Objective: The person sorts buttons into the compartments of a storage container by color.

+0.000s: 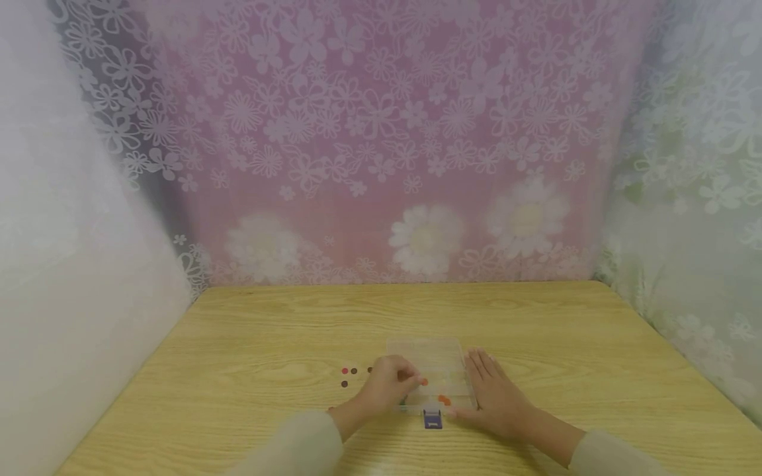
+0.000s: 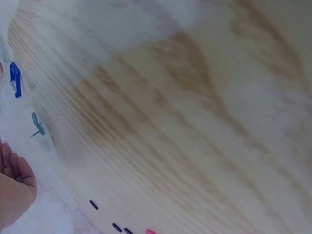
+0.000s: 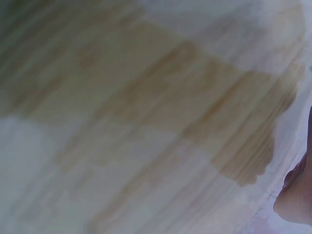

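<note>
A clear plastic box [image 1: 437, 354] lies on the table in the head view, a blue clip [image 1: 432, 419] at its front edge. My left hand [image 1: 383, 383] reaches over its left side, thumb and fingertips drawn together at a small orange disc [image 1: 424, 382]. More orange pieces [image 1: 444, 400] lie in the front of the box, and a green piece [image 1: 403, 400] shows below the left hand. Along the box's right side rests my right hand [image 1: 497, 400], fingers straight, thumb towards the front edge. The wrist views catch only part of the left hand [image 2: 17, 195] and right hand [image 3: 295, 200].
Left of the box, a red disc [image 1: 344, 371] and several dark discs [image 1: 354, 371] lie on the wooden table [image 1: 250, 357]. Another reddish piece [image 1: 331, 409] is partly covered by the left wrist. Flowered curtains [image 1: 381, 132] enclose the table's back and sides.
</note>
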Demonstrator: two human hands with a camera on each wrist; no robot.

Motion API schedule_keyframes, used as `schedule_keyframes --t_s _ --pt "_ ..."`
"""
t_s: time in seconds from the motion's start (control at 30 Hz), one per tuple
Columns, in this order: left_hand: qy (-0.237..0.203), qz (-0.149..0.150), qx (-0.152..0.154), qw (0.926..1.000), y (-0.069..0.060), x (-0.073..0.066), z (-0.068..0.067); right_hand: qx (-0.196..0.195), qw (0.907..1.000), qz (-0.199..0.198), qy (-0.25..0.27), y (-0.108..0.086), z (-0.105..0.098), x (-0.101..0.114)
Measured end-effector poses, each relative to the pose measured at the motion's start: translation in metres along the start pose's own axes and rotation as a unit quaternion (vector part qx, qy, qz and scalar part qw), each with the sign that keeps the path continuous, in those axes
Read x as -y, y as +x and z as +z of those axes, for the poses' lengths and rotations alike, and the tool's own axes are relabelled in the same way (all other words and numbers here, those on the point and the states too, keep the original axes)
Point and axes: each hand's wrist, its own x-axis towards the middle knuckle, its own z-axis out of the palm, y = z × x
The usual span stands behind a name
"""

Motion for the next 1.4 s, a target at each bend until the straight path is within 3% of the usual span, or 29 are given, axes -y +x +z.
schedule_keyframes --t_s 0.23,0.33,0.6,1.0,1.4 --pt "0.008 0.026 -0.006 0.9996 0.003 -0.001 0.008 -0.002 1.0000 -0.005 -0.007 0.000 -0.001 0.001" --pt "-0.001 0.012 -0.005 0.9999 0.005 -0.003 0.011 0.002 1.0000 -0.005 -0.006 0.000 -0.002 0.001" --pt "0.005 0.023 -0.003 0.9997 0.010 -0.008 0.020 0.001 1.0000 -0.005 0.000 0.000 -0.001 0.000" --pt "-0.026 0.005 0.023 0.9994 0.011 -0.017 0.034 -0.017 0.9997 -0.019 -0.003 0.000 0.001 0.000" --pt "0.013 0.037 0.039 0.9985 0.014 -0.020 0.041 -0.012 0.9997 -0.020 0.005 -0.001 0.000 -0.001"
